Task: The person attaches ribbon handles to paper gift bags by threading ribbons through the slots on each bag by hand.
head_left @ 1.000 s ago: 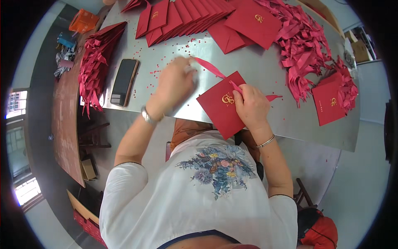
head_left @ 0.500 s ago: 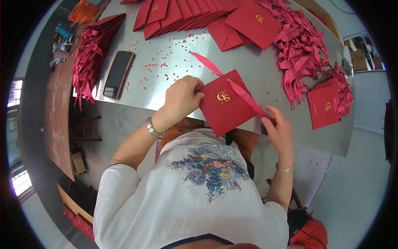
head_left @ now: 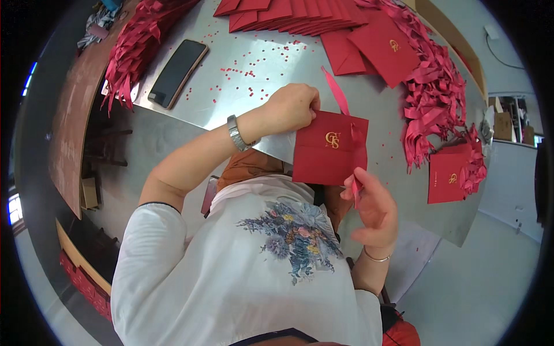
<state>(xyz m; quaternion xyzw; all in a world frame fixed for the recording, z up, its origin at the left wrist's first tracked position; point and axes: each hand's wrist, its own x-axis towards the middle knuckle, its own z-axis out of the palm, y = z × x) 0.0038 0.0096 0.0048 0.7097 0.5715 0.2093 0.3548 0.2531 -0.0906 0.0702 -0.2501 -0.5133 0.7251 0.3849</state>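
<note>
The left hand's grip (head_left: 292,108) pinches the upper left corner of a red bag (head_left: 320,158) at the near edge of the metal desk (head_left: 398,199). The right hand's grip (head_left: 353,184) holds a pink ribbon (head_left: 336,92). A phone (head_left: 179,74) lies left, beside scattered red dots (head_left: 249,74); folded bags (head_left: 294,17) lie behind, piled ribbons (head_left: 435,95) right.

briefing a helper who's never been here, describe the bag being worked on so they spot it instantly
On the metal table, find the edge nearest the white floral shirt. There, between the left hand and right hand, is a red paper bag with a gold emblem. Unlike the fanned bags, it lies singly, a pink ribbon jutting past its top.
</note>
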